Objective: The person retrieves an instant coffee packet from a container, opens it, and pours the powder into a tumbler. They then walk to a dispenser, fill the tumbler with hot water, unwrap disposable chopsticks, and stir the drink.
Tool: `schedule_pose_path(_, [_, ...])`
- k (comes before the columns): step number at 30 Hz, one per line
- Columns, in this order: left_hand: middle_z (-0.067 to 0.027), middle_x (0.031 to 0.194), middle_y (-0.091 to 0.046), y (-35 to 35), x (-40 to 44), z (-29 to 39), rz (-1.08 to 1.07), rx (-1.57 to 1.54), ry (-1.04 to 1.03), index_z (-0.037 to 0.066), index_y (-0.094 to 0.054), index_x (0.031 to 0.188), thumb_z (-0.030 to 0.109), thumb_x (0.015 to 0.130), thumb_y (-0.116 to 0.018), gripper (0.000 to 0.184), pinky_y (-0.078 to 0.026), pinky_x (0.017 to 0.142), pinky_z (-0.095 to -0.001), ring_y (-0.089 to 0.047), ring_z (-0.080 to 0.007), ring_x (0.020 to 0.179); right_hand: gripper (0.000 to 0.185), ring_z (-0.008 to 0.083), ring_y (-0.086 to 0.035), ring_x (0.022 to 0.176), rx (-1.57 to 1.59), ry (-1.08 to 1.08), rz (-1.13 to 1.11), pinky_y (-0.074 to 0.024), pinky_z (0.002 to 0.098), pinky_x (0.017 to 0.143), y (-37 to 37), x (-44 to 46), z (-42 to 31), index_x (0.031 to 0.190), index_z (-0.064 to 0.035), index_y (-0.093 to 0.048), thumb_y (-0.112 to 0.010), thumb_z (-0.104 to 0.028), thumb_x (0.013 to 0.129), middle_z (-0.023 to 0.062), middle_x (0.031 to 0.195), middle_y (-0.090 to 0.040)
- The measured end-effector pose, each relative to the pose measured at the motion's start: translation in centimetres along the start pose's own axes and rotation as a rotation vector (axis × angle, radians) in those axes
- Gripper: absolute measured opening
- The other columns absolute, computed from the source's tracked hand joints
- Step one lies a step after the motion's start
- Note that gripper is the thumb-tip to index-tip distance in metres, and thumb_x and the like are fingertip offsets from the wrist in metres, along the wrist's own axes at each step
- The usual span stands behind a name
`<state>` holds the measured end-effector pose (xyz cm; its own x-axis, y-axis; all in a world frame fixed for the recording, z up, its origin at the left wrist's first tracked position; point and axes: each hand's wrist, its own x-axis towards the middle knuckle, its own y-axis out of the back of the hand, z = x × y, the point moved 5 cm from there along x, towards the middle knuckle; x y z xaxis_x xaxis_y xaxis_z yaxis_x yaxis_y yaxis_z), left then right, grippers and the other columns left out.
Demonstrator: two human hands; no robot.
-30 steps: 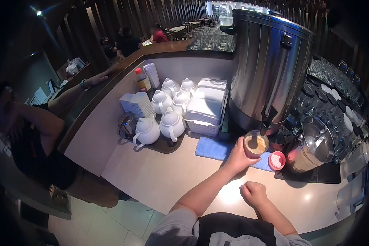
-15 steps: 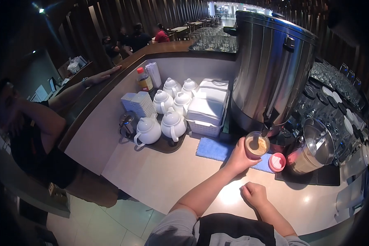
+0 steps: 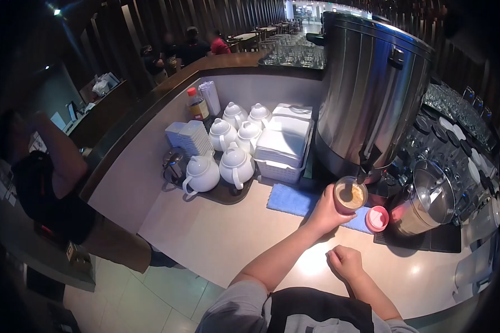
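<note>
My left hand [image 3: 326, 212] is wrapped round a clear cup [image 3: 350, 195] with a light brown, foamy drink in it. The cup is under the black tap [image 3: 369, 161] of a tall steel urn [image 3: 372, 94]. My right hand [image 3: 345, 261] rests on the counter [image 3: 250, 238] with its fingers curled in and nothing seen in it. A blue cloth [image 3: 288, 200] lies behind my left hand, and a pink-red round container [image 3: 377, 218] stands on its right end.
White teapots [image 3: 201, 174] stand on a dark tray, beside a basket of napkins [image 3: 282, 141]. A metal pitcher [image 3: 422, 205] is at the right, near many glasses [image 3: 455, 150]. Another person [image 3: 55, 172] stands beyond the counter's left side.
The person at the left has drawn the outstretched arm back from the ledge and turned. My hands and the cup have stayed in place, with only a slight shift of the view.
</note>
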<state>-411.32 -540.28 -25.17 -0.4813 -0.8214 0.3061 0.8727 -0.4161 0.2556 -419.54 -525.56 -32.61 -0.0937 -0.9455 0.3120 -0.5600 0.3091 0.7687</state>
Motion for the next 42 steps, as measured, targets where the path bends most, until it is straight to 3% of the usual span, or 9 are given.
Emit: schedule_pose_path(42, [-0.0174, 0.123, -0.052, -0.57, 0.15, -0.72, 0.0, 0.011, -0.022, 0.001, -0.036, 0.128, 0.022, 0.061, -0.091, 0.09, -0.043, 0.102, -0.0383, -0.053, -0.0287, 0.118, 0.022, 0.0335, -0.063, 0.058, -0.007, 0.02, 0.0, -0.0496, 0.0418, 0.055, 0.23, 0.11, -0.24, 0.068, -0.0062, -0.063, -0.069, -0.022, 0.081, 0.0151, 0.062, -0.062])
